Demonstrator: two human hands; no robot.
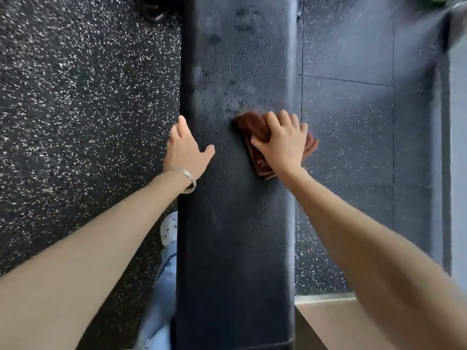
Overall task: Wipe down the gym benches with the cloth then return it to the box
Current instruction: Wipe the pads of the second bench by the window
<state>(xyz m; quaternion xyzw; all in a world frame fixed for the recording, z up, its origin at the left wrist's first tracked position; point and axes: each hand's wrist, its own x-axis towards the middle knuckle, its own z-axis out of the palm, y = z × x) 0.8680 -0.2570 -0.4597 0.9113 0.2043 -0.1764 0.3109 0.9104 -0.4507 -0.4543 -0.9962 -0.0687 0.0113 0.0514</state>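
Brown cloth — R hand, bench

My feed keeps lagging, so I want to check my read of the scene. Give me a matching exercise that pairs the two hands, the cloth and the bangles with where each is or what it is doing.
Column 1:
1. left hand
2. right hand
3. brown cloth
4. silver bangles

Column 2:
A. around the left wrist
B. lies on the black bench pad, near its right edge
C. grips the brown cloth
D. rests open on the pad's left edge

Pairs: 1-D, 2-C, 3-B, 4-A
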